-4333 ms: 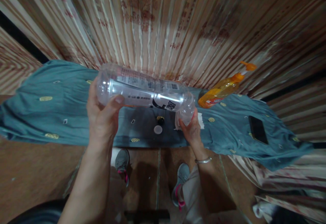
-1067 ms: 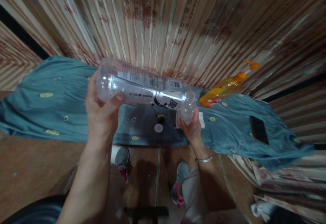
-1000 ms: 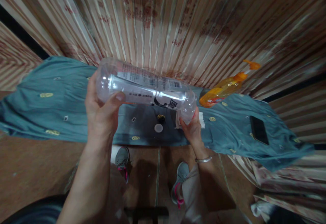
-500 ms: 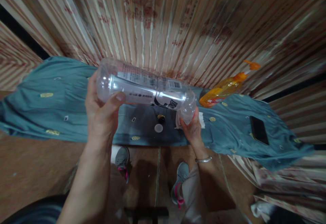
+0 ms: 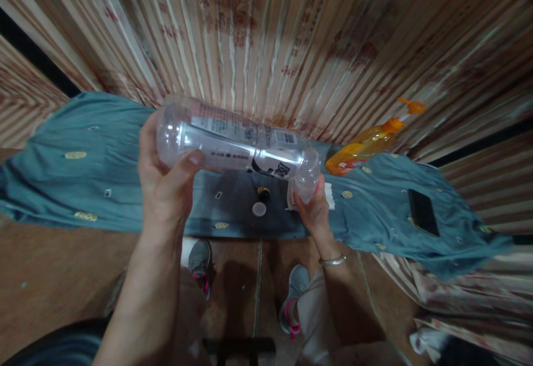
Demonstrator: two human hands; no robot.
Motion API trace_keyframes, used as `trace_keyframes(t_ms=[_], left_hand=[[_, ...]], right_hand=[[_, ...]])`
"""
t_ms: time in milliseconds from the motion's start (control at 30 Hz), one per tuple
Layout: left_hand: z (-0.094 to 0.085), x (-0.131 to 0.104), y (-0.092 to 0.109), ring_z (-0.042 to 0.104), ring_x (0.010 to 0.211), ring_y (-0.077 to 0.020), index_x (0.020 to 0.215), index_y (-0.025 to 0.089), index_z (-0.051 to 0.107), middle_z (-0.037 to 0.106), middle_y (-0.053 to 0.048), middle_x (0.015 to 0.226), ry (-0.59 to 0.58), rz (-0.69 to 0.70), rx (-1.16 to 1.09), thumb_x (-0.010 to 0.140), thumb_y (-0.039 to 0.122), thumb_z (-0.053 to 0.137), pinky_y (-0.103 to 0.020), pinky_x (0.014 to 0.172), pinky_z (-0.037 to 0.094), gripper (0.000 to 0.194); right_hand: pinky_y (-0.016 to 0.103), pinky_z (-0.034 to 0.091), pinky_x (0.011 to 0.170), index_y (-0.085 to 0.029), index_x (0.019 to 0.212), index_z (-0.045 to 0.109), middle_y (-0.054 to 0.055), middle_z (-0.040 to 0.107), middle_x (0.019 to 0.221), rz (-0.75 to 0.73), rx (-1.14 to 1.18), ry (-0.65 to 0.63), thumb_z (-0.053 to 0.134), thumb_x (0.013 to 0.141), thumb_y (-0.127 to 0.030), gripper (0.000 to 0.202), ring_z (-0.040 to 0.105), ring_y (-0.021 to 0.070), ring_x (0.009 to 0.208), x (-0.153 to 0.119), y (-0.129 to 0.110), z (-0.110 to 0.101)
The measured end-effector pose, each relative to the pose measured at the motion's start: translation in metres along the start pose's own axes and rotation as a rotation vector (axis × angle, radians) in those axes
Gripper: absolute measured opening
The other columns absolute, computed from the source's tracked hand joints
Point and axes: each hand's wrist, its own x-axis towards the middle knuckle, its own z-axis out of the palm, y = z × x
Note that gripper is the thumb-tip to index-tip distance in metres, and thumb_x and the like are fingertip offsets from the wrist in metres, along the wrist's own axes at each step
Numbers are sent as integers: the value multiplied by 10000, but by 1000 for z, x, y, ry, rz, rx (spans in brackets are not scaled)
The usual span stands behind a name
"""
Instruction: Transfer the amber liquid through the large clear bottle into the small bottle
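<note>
A large clear plastic bottle [image 5: 233, 144] with a printed label lies nearly level in the air, its neck end to the right and slightly lower. My left hand [image 5: 164, 171] is wrapped round its base end, thumb on the near side. At the neck end, my right hand [image 5: 312, 205] is closed on a small clear plastic piece [image 5: 307, 180]; whether this is a separate container or the bottle's own neck, I cannot tell. Below the bottle, a small round whitish disc [image 5: 259, 209] and a small black cap-like thing [image 5: 264, 194] lie on the cloth.
A teal patterned cloth [image 5: 104, 171] covers the narrow table. Behind my right hand lies white tissue [image 5: 330, 196]. An orange pump bottle [image 5: 362, 146] stands to the right, with a black phone [image 5: 423, 212] farther along. A striped curtain [image 5: 266, 49] hangs behind the table.
</note>
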Motion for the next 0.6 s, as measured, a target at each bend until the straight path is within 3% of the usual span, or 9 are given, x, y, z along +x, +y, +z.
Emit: trace_keyframes(t_ms=[600], left_hand=[[1,-2,-1,614,1029,-230,1143,317,656,615,-5,1128,48,11,18,551,487,918,-497,998,519,670]], right_hand=[[598,469,1107,-171,1540,286,196,542,1485,-17,13,8,629,830,-410,824,524,348,1389,0,0,0]])
